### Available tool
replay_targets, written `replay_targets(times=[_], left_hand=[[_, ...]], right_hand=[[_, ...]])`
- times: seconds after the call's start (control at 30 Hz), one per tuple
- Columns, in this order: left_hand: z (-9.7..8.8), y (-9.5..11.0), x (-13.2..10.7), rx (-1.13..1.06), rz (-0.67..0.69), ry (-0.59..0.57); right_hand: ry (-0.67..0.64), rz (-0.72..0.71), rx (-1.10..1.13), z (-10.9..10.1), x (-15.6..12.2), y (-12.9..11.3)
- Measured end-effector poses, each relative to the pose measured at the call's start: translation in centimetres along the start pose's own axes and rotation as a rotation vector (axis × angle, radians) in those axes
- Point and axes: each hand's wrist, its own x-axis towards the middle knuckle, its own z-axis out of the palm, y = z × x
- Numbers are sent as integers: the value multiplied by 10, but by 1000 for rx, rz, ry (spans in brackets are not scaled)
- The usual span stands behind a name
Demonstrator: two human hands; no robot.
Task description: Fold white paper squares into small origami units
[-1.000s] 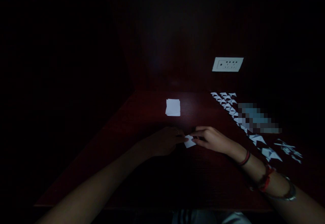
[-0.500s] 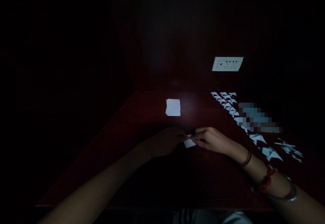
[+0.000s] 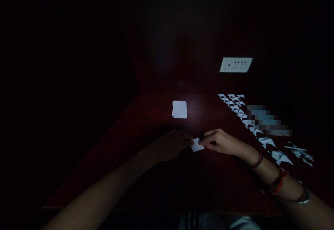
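A small square of white paper [image 3: 198, 147] is held low over the near middle of the bench [image 3: 146, 118], between the two hands. Its left edge is held by the left hand [image 3: 173, 145], whose fingers are nearly closed, the thumb laid over the paper. Its far right part is touched by the bent, almost closed fingers of the right hand [image 3: 220, 142]; whether the paper is pinched there cannot be told. A stack [image 3: 180, 109] of white squares is set beyond the hands, towards the far edge. At the right, folded pieces [image 3: 238, 111] are laid out in slanting rows from far to near, with scraps [image 3: 299, 151] strewn beside the nearest ones. A blurred patch [image 3: 268, 120] is seen right of the rows. A socket [image 3: 236, 65] is mounted on the far wall [image 3: 180, 73], towards the right.
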Motion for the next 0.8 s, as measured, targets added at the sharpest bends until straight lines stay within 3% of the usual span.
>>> replay_targets(times=[0.33,0.63,0.8], left_hand=[[-3,-3,-2,56,12,-24],[-4,0,0,90,13,-16],[-2,0,-1,49,31,25]], right_hand=[[-136,-13,94,-13,-5,-2],[-8,59,12,-6,-3,-1],[-22,54,-27,-3,-2,1]])
